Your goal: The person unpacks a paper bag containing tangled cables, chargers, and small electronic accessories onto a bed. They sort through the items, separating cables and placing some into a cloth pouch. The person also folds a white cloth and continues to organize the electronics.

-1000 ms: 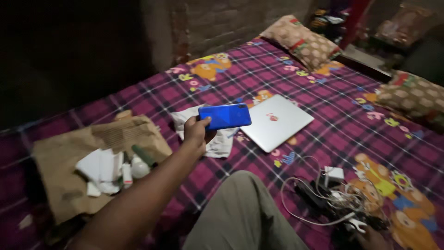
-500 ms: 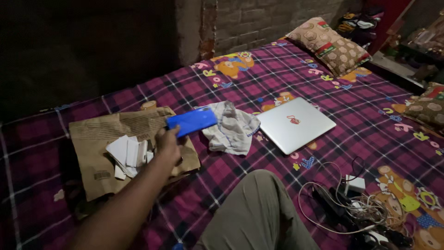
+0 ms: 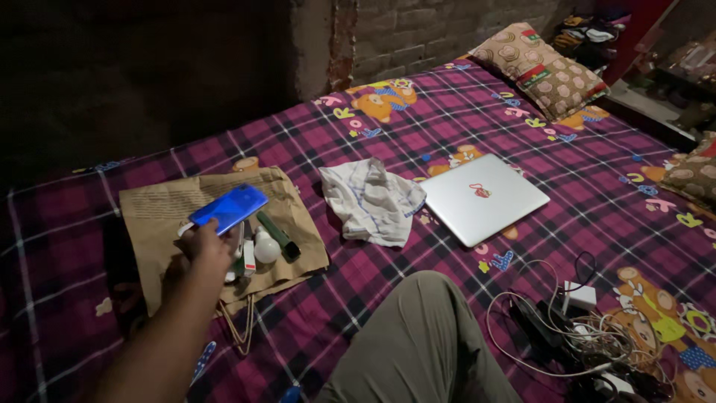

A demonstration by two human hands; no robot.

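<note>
Left hand (image 3: 205, 250) pinches a blue phone (image 3: 227, 209) by one end, above the brown bag (image 3: 160, 216) on the bed. Held so lightly, it could slip onto the bulb (image 3: 266, 246) below.

A closed silver laptop (image 3: 483, 197) lies on my purple plaid sheet (image 3: 418, 119), just right of a crumpled white cloth (image 3: 371, 200). Beyond them, a patterned pillow (image 3: 538, 69) rests by the brick wall (image 3: 432, 30). By my knee (image 3: 418, 336), a white charger (image 3: 580, 295) sits among tangled cables (image 3: 567, 336). A second pillow (image 3: 690, 175) shows at the right edge.
</note>
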